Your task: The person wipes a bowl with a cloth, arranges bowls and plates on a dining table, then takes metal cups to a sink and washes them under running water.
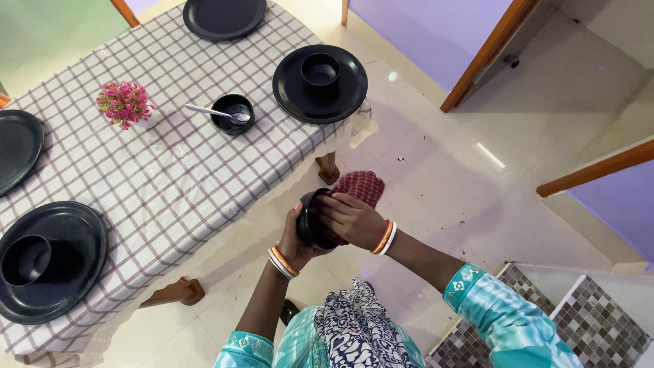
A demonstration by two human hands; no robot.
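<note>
Fingers (300, 217) of left hand (294, 240) wrapped round black bowl (312, 221), right hand (351, 219) pressing red cloth (362, 185) inside; probably rigid, breakable, best gripped by rim.

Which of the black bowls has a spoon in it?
The small black bowl beside the pink flower pot, standing directly on the checked tablecloth. The other bowls sit on plates or are held; none has a spoon.

No packages, labels, signs or screens anywhere in view.
</note>
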